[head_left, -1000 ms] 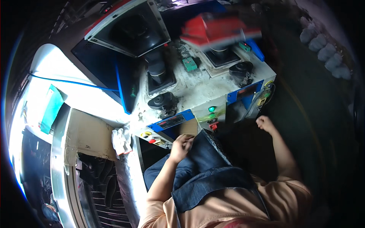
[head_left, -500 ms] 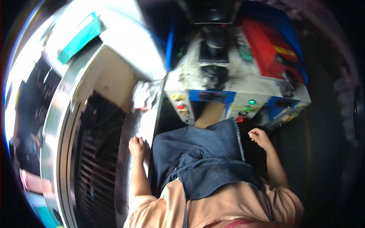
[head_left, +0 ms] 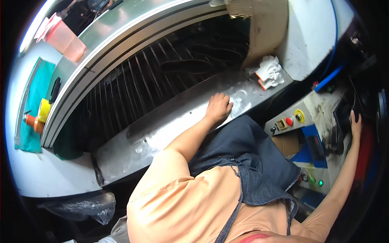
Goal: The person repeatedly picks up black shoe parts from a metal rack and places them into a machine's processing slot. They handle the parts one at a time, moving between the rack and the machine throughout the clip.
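Though dim, right hand newly over machine, apparently.

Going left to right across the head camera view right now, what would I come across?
Pink translucent plastic container, the person's bare left hand, white fabric gloves with orange edging, round red push button, slim blue bar, the person's bare right hand.

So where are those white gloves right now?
In the head view, the white gloves lie right of centre, on the metal ledge, beside the cardboard and to the upper right of the left hand.
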A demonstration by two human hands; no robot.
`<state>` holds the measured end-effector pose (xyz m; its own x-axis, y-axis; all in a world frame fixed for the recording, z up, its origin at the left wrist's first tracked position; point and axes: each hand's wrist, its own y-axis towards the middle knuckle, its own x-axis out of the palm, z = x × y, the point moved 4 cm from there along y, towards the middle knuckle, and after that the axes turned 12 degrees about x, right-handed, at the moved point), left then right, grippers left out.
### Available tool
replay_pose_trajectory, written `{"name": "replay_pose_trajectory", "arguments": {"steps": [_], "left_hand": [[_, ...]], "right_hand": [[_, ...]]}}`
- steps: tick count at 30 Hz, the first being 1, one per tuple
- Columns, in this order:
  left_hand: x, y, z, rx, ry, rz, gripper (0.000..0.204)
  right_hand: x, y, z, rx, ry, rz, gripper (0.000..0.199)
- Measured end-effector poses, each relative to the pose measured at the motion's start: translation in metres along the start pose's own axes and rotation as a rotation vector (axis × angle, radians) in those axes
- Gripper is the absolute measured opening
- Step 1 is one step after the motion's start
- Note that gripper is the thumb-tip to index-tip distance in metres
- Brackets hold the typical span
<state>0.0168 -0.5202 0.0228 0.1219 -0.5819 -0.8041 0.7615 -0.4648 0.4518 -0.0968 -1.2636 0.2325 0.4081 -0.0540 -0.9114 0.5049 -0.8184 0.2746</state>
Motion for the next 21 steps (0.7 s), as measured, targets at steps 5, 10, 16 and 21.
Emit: {"name": "replay_pose_trajectory", "arguments": {"steps": [5,10,16,21], "left_hand": [[-0.010,0.000,0.002,-0.047,-0.018,-0.072,0.022],[-0.012,-0.006,-0.007,-0.053,-0.017,-0.057,0.023],[-0.008,-0.002,-0.003,-0.038,-0.007,-0.065,0.024],[-0.010,-0.002,-0.005,-0.091,-0.074,-0.056,0.027]], "right_hand": [[0.041,0.042,-0.005,0.226,-0.048,-0.193,0.095],[0.026,0.014,-0.005,0.386,0.551,-0.398,0.081],[-0.051,0.005,0.009,0.549,1.009,-0.456,0.058],[-0.091,-0.137,-0.026,0.465,1.367,-0.528,0.050]]}}
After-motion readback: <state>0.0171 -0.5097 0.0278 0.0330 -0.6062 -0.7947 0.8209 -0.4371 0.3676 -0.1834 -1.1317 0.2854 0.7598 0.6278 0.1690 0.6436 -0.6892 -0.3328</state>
